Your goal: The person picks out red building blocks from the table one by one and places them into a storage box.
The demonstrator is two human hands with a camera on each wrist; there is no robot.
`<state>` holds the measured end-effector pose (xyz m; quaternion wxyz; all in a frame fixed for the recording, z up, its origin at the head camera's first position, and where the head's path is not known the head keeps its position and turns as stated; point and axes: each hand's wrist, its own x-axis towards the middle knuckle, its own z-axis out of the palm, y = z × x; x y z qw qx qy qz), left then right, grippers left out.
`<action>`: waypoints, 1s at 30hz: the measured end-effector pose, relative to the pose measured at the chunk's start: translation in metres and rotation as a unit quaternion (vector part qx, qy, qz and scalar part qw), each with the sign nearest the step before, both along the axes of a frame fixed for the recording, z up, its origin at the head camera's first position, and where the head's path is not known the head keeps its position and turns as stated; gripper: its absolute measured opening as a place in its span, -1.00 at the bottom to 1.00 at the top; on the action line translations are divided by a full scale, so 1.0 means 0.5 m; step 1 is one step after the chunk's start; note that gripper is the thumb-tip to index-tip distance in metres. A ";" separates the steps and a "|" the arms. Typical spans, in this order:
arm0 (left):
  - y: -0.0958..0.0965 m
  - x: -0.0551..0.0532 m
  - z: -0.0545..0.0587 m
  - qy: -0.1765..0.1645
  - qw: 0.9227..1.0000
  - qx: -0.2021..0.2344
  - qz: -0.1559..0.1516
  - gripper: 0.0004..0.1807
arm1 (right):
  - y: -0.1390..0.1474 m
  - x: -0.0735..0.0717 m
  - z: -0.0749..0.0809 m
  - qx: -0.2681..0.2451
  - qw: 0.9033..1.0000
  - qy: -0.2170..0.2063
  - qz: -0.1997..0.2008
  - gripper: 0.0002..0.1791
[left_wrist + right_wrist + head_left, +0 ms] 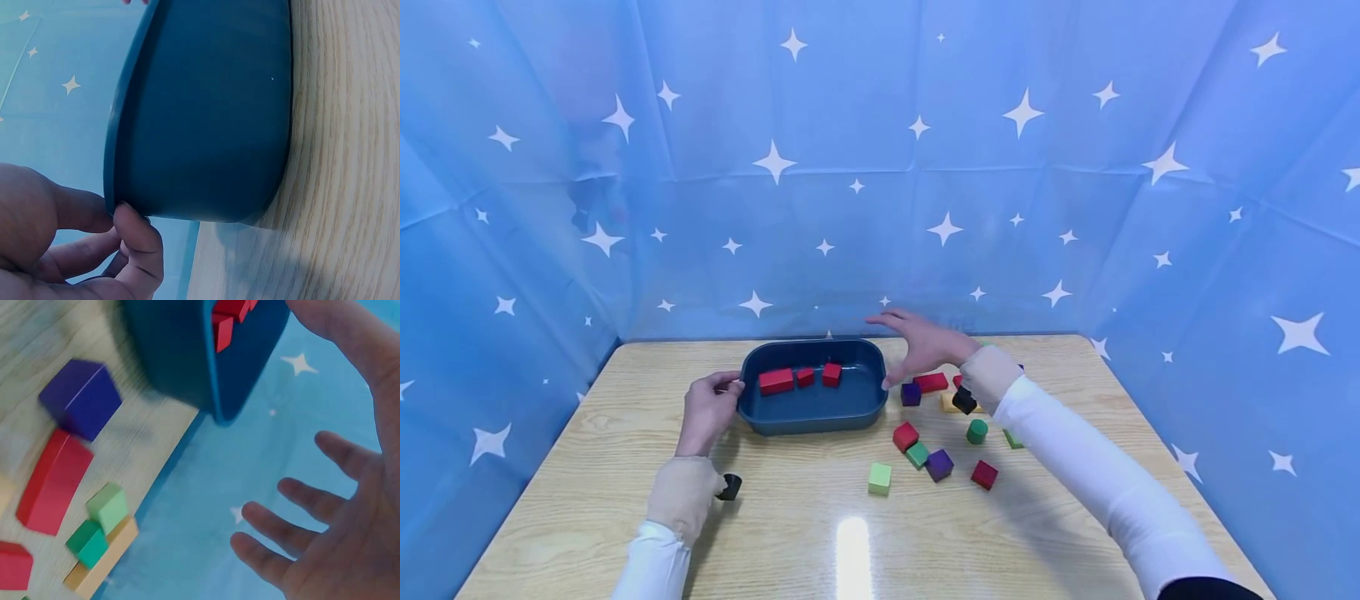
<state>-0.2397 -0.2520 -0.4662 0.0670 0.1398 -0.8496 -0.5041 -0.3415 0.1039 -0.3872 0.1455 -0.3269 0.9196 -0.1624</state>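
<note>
A dark blue plastic tub (pixel 812 422) stands toward the back of the table, with a long red block (pixel 776 382) and two smaller red blocks (pixel 831 375) inside. At the tub's left end my left hand (pixel 709 410) pinches the rim between thumb and finger, which the left wrist view shows close up. My right hand (pixel 925 343) hovers by the tub's right end with fingers spread, holding nothing. In the right wrist view its fingers (pixel 306 500) are apart from the tub wall. Closest to it on the table are a purple cube (pixel 81 400) and a red block (pixel 55 482).
Loose blocks lie right of the tub: a red cube (pixel 906 436), a green cube (pixel 917 454), a purple cube (pixel 939 465), a light green cube (pixel 879 479), a dark red cube (pixel 984 475) and a green cylinder (pixel 977 431). A starry blue curtain (pixel 850 233) surrounds the table.
</note>
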 end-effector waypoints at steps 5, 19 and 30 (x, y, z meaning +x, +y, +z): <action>-0.001 0.000 0.000 0.001 1.000 -0.003 -0.001 -0.65 | 0.036 -0.001 -0.007 0.004 1.000 -0.015 -0.012 0.23; -0.002 0.001 0.002 0.004 1.000 0.000 0.000 -0.66 | 0.104 -0.002 -0.060 0.033 0.996 -0.045 -0.074 0.19; -0.002 0.001 0.001 0.002 1.000 0.006 -0.003 -0.65 | 0.116 -0.004 -0.096 0.026 0.996 -0.029 -0.082 -0.15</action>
